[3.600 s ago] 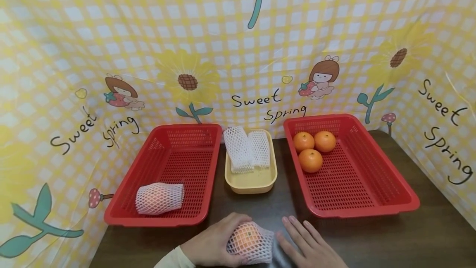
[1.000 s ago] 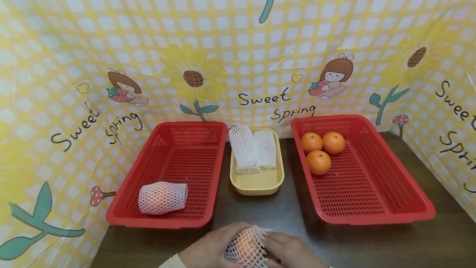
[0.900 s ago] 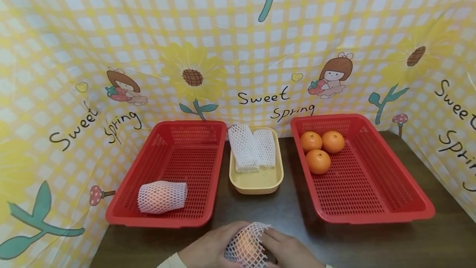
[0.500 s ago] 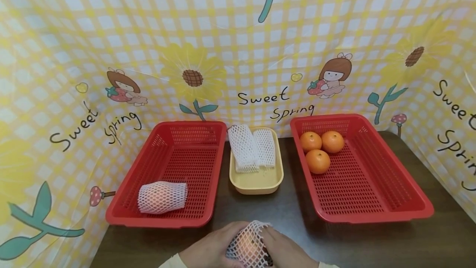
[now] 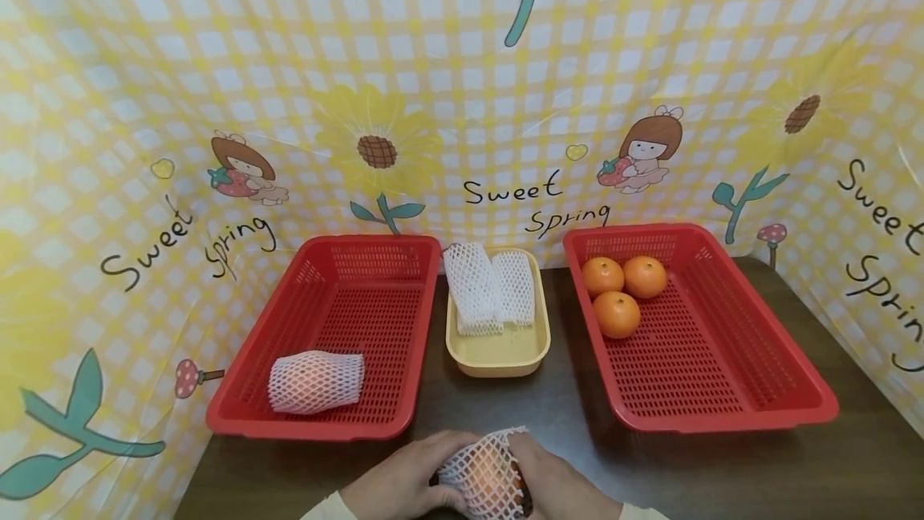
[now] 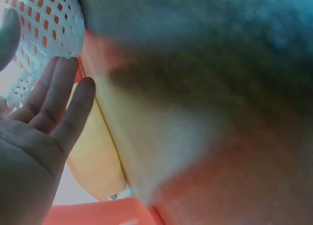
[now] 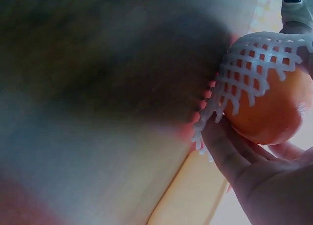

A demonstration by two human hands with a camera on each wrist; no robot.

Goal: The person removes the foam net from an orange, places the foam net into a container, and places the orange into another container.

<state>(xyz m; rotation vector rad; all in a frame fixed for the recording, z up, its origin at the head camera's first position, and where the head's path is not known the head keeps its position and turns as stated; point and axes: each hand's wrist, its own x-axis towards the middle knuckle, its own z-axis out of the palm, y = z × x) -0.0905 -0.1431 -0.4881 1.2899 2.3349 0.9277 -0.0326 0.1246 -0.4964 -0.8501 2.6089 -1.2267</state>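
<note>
At the table's front edge, both hands hold an orange (image 7: 279,110) partly covered by a white foam net sleeve (image 5: 482,472). My left hand (image 5: 404,478) grips its left side, thumb in front; in the left wrist view the fingers (image 6: 58,90) lie along the net. From the right, my right hand (image 5: 565,484) has its fingers at the sleeve's edge and under the orange. Bare peel shows below the net in the right wrist view. An orange fully inside another sleeve (image 5: 316,382) lies in the left red basket (image 5: 310,428).
Behind the hands, a yellow tray (image 5: 498,370) carries white foam sleeves (image 5: 472,287). The right red basket (image 5: 722,422) has three bare oranges (image 5: 617,314) in its back left corner. A checked cloth (image 5: 476,103) hangs behind the dark wooden table (image 5: 505,404).
My right hand, earlier apart and flat beside the sleeved orange, has come onto its right side. The orange and sleeve have turned in the hands; lately they shift only slightly.
</note>
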